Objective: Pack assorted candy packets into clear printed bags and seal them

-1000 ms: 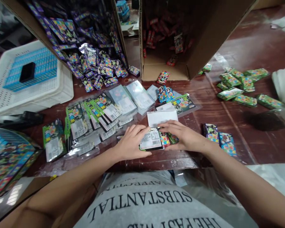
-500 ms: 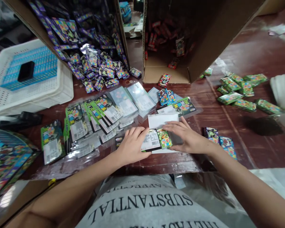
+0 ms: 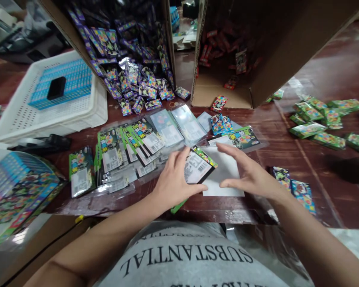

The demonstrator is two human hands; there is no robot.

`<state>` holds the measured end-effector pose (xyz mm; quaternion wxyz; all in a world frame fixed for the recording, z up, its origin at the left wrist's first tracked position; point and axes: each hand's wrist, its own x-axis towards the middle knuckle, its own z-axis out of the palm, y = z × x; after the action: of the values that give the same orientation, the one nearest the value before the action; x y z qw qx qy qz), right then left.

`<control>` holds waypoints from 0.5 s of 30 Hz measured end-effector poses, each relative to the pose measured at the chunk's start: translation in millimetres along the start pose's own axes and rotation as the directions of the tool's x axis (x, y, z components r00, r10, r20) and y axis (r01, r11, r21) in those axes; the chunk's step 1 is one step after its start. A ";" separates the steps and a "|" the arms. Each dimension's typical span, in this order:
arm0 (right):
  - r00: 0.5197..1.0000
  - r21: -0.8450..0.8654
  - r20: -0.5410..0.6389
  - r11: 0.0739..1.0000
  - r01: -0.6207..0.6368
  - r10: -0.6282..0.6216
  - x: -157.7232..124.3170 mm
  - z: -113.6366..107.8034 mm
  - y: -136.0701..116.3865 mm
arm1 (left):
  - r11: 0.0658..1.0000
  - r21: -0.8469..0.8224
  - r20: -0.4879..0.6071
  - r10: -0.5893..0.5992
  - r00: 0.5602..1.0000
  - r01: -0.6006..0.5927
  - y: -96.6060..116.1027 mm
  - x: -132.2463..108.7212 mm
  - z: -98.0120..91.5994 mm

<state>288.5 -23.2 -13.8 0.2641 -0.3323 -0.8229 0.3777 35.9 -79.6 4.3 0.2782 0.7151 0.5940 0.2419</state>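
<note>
My left hand (image 3: 174, 178) grips a printed black-and-green card (image 3: 196, 166) with a white barcode panel, tilted up off the table. A bright colourful edge shows at the card's far end, and a green corner shows below my wrist; my palm hides what lies between. Beside it, my right hand (image 3: 251, 172) is open, thumb and fingers apart, above the right side of a blank white sheet (image 3: 224, 187). Nothing shows between its fingers. Just beyond the hands lies another printed card in a clear sleeve (image 3: 243, 137), with small blue packets (image 3: 218, 124) behind it.
Sleeved cards (image 3: 109, 153) overlap on the left. An open carton (image 3: 131, 52) spills purple packets; another carton (image 3: 224, 89) holds red ones. A white basket (image 3: 98, 105) stands far left. Green packets (image 3: 309, 129) lie right, and blue packets (image 3: 302, 195) lie near my right forearm.
The card has been lifted and tilted in my left hand. My right hand has come away from the card and opened, uncovering more of the white sheet. The view has shifted left.
</note>
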 end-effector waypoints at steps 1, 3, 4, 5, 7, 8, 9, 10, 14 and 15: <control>0.997 0.082 -0.072 0.996 -0.033 0.038 -0.5 7.0 -2.0 | 0.998 -0.065 -0.038 -0.006 0.999 0.003 0.6 0.7 0.9; 0.976 0.221 -0.186 0.973 -0.070 0.113 0.7 22.5 -5.3 | 0.977 -0.213 -0.084 0.008 0.996 -0.026 0.4 0.6 3.9; 0.964 0.267 -0.225 0.960 -0.080 0.143 2.3 29.9 -6.5 | 0.955 -0.293 -0.087 0.009 0.996 -0.035 -0.6 -0.3 5.7; 0.954 0.297 -0.249 0.951 -0.089 0.167 4.2 36.5 -7.6 | 0.927 -0.375 -0.079 -0.002 0.997 -0.028 -2.5 -1.8 7.5; 0.947 0.344 -0.245 0.932 -0.116 0.208 8.1 46.0 -9.5 | 0.854 -0.520 -0.035 -0.030 0.999 0.008 -8.5 -5.9 9.1; 0.949 0.365 -0.220 0.921 -0.136 0.228 9.5 49.2 -10.5 | 0.814 -0.580 -0.012 -0.043 0.999 0.029 -12.6 -7.9 8.6; 0.949 0.384 -0.193 0.909 -0.161 0.250 10.4 51.8 -11.7 | 0.777 -0.628 0.011 -0.055 0.998 0.050 -17.0 -9.4 7.0; 0.945 0.408 -0.177 0.894 -0.183 0.274 10.9 54.1 -13.2 | 0.745 -0.663 0.030 -0.065 0.997 0.069 -21.4 -10.2 4.6; 0.865 0.573 -0.332 0.809 -0.133 0.377 10.0 68.7 -23.0 | 0.692 -0.712 0.071 -0.091 0.993 0.115 -35.0 -6.3 -7.5; 0.821 0.602 -0.396 0.791 -0.106 0.411 9.6 74.1 -26.3 | 0.689 -0.715 0.065 -0.102 0.993 0.118 -36.9 -4.2 -9.7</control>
<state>222.4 -62.1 -33.7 0.4994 -0.4418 -0.5216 0.5323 2.2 -77.4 -14.0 0.5545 0.5156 0.4918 0.4299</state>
